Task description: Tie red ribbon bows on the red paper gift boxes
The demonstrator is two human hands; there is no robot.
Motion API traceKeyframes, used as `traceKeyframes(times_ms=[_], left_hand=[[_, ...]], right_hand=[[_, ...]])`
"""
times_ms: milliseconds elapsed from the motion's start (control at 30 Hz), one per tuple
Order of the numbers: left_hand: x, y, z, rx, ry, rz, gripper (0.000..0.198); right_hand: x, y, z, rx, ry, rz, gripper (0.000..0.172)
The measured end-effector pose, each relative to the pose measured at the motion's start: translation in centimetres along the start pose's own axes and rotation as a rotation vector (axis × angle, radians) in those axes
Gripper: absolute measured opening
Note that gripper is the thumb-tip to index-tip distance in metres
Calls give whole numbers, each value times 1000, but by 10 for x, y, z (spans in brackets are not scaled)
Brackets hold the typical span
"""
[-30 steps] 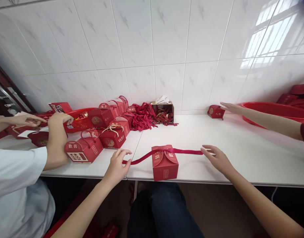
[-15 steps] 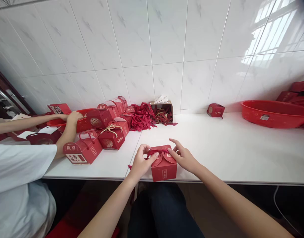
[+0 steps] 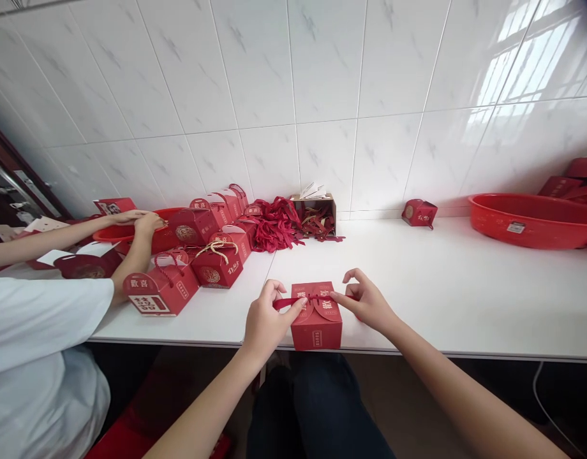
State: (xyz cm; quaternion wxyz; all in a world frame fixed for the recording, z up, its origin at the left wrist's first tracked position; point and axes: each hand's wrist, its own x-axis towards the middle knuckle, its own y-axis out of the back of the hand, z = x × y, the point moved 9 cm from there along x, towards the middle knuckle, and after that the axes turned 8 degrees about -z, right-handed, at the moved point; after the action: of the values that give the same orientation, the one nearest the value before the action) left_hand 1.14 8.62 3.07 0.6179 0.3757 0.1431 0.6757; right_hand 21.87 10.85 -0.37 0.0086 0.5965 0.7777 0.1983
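Observation:
A red gift box with pale printed lettering stands upright at the table's front edge, its curved flaps folded over the top. Across the flaps runs a dark red ribbon, pulled out to both sides from the middle. My left hand pinches the ribbon's left end between thumb and fingers, just left of the box. On the other side, my right hand grips the right end, its index finger and thumb close to the lid. The ribbon looks tight and flat over the top.
Several finished red boxes stand to the left, one tied with gold cord. Behind lie a heap of red ribbons and an open carton. A red basin sits at right, a small box near the wall. A co-worker's arms reach in at left.
Both hands have moved apart, drawing the ribbon out sideways across the top of the box. The lettering on the flaps is more exposed. At left, the co-worker's hands have shifted slightly.

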Motion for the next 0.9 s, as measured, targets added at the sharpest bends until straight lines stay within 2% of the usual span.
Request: traceKeyframes(times_ms=[133,267,367,433,533,633,700,733,800,900], left_hand=[[-2,-2,-1,68,85,-28,37],[-1,-3,-3,69,99,-72,38],[7,-5,-14,-12,104,-181,31],[14,-11,-28,-54,178,-340,28],[16,-19,-41,-75,314,-664,21],[8,-28,-29,-221,324,-1015,21],[2,-30,-13,-383,278,-1155,25],[1,-30,-5,-461,251,-1172,27],[1,-30,7,-618,216,-1132,29],[2,-31,17,-816,225,-927,25]], right_hand=[[-10,4,-14,-55,121,-61,30],[-19,5,-33,-277,225,-153,27],[-22,6,-38,-435,268,-148,26],[-23,9,-38,-529,272,-68,24],[-23,16,-38,-625,284,155,23],[-25,21,-46,-588,337,365,25],[-24,21,-51,-493,346,409,24],[-22,20,-52,-434,332,404,24],[-19,17,-53,-316,285,360,22],[-17,9,-55,-163,217,263,16]])
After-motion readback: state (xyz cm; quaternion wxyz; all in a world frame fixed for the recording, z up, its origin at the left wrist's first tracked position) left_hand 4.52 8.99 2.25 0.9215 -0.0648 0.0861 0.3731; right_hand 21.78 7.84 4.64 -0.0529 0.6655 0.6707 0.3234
